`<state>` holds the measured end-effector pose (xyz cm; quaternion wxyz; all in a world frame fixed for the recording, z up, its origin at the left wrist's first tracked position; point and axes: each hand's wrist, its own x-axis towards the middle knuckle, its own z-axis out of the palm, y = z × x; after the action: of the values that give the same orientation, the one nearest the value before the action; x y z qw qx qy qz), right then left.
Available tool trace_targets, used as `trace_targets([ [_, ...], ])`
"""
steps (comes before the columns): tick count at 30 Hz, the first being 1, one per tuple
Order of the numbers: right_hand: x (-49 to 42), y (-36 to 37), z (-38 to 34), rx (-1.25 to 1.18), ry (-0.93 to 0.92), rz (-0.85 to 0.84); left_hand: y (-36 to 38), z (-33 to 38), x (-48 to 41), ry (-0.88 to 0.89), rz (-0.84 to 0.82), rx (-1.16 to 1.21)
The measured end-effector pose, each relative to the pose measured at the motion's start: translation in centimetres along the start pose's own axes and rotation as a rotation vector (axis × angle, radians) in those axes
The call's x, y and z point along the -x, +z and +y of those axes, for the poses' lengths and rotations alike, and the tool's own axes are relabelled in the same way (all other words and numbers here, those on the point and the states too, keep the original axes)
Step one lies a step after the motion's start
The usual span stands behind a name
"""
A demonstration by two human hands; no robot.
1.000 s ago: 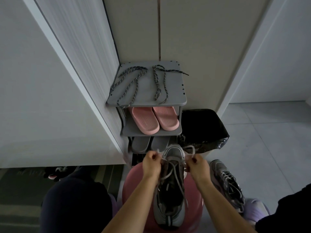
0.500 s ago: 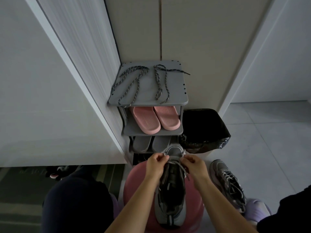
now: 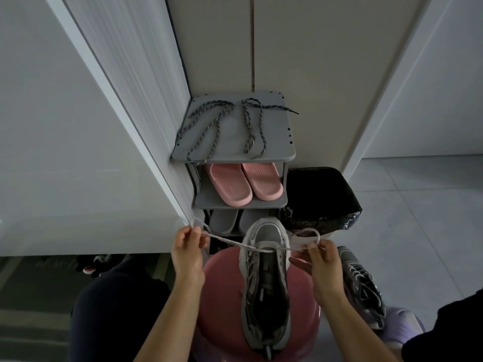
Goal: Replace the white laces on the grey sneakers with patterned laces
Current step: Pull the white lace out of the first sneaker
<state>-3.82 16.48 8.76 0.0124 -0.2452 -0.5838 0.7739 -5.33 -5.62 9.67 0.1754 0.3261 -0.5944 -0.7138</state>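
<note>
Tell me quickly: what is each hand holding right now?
Left hand: closed, pinching one end of the white lace.
Right hand: closed, pinching its other end.

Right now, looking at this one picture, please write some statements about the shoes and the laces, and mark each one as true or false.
1. The left hand and the right hand each pinch the white lace. True.
2. The patterned laces are threaded in the grey sneaker. False: they lie on the rack's top shelf.
3. The grey sneaker rests on the pink stool. True.
4. The pink slippers lie on the floor. False: they sit on the rack's second shelf.
</note>
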Motion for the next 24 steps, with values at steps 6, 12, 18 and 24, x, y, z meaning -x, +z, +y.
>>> trace_targets([
  [6, -0.5, 1.5, -0.2, -0.054, 0.140, -0.047, 1.4, 0.4, 0.8, 0.032, -0.058, 0.015],
  [12, -0.8, 1.0, 0.5, 0.005, 0.159, -0.062, 2.5, -3.5, 2.9, -0.118, -0.277, -0.117],
  [18, -1.1, 0.7, 1.2, 0.336, 0.098, -0.209, 4.6, -4.9, 5.0, -0.052, -0.600, -0.541],
  [24, 0.2, 0.4, 2.6, 0.405, 0.061, -0.158, 3.4, -5.5, 6.9, -0.162, -0.462, -0.506],
])
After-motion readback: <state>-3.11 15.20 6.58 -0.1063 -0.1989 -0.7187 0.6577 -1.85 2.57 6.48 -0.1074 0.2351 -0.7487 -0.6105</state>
